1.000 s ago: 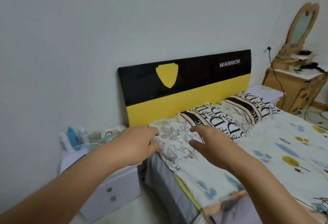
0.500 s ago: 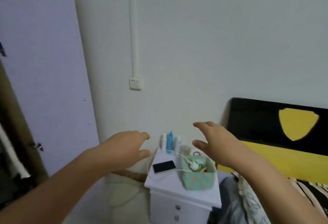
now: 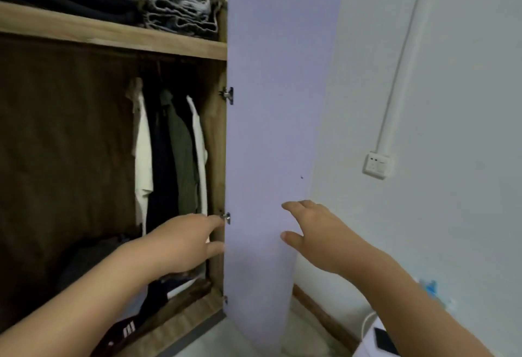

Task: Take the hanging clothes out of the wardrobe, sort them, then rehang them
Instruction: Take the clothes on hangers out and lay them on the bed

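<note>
Both hands are reaching out empty with fingers loosely spread, the left hand [image 3: 183, 239] overlapping the wardrobe's hinge edge, the right hand [image 3: 313, 232] before the open lavender door [image 3: 268, 102], while hanging clothes [image 3: 169, 156] are crowding centre-left inside.

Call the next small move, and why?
Probably reach the left hand into the wardrobe and grip the nearest hanging shirt. The door stands open, both hands are empty, the right hand is in front of the door, and clothes hang on the rail.
</note>
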Demonstrator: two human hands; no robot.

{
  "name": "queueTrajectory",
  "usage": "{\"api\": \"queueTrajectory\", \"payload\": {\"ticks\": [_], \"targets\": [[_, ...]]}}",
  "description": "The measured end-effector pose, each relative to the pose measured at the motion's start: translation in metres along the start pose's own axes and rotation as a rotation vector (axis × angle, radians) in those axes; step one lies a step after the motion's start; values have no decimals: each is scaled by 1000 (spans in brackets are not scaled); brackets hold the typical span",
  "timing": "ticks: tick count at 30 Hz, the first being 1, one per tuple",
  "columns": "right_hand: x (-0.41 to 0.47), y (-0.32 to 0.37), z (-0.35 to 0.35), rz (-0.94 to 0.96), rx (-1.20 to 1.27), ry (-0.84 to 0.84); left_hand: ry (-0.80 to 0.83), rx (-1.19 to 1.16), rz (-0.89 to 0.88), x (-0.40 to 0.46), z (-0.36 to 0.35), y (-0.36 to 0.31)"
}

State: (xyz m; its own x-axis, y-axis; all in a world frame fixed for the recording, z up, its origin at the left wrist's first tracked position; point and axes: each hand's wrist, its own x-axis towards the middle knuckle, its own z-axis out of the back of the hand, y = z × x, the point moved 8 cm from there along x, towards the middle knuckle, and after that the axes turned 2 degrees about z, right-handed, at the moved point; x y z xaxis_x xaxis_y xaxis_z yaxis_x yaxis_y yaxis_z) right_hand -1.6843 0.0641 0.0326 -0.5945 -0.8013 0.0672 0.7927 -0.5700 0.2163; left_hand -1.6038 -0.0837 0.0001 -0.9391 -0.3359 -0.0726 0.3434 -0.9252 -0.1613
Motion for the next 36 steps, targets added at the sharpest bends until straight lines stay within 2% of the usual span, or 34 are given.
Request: {"api": "queueTrajectory", "payload": {"ticks": [13, 22, 27, 36], "targets": [[204, 147, -16, 269, 259, -113, -186, -82, 222, 61, 70, 218], [334, 210, -12, 436, 577, -147, -300, -149, 315, 106, 109, 302], [418, 224, -9, 454, 840, -110, -380, -196, 397, 137, 124, 348], [537, 258, -34, 395, 930, -86, -467, -231, 571, 153, 132, 416]]}}
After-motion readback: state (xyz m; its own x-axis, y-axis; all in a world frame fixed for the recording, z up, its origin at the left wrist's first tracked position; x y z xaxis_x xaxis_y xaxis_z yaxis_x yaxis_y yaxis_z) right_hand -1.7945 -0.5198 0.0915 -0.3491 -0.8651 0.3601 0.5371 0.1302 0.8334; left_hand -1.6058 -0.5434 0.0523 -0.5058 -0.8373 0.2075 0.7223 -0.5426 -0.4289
